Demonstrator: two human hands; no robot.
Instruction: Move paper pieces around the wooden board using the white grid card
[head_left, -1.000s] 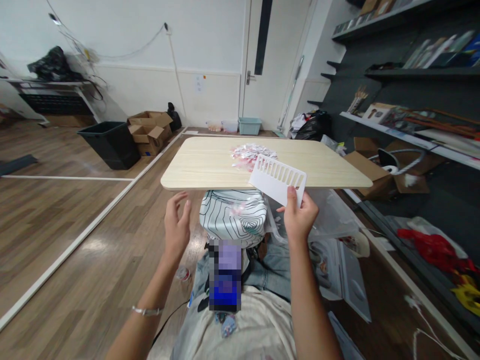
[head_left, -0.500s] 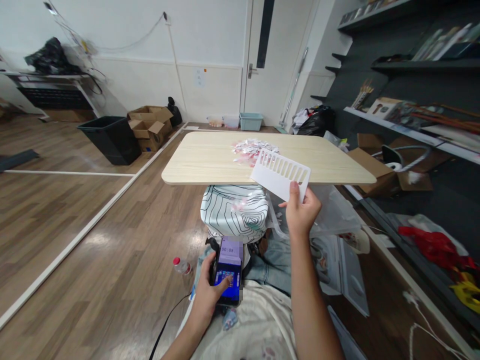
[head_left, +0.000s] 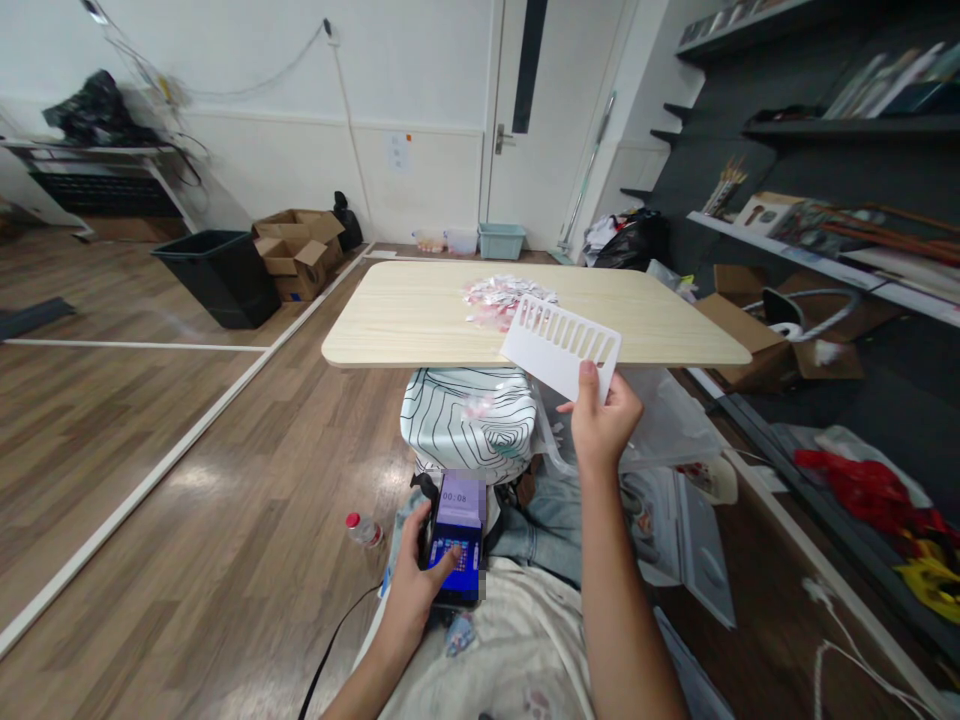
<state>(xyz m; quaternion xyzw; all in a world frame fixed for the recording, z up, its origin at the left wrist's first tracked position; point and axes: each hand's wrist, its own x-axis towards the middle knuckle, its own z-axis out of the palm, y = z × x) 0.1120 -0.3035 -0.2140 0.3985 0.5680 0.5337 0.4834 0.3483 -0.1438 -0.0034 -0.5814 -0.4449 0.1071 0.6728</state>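
Observation:
My left hand [head_left: 418,570] is wrapped round a smartphone [head_left: 457,520] over my lap, its thumb on the lit screen, where a timer reads 00:08. Raised at the table's near edge, my right hand [head_left: 606,420] pinches a white slotted card [head_left: 562,345] by its lower right corner. A row of long openings runs along the card's upper side, and it is tilted down to the right. Beyond the card, a loose pile of small white and pink pieces [head_left: 499,298] lies on the pale wooden table [head_left: 405,320]. The card hides part of that pile.
A patterned stool-like cushion [head_left: 465,425] and a clear plastic bin [head_left: 667,420] are below the table. A red-capped bottle [head_left: 364,529] stands on the floor at left. Farther back are a black bin [head_left: 225,280] and cardboard boxes [head_left: 300,250]. Dark shelves [head_left: 810,150] line the right.
The view has shifted very slightly. Both hands keep their places, with the phone and the slotted card still in them.

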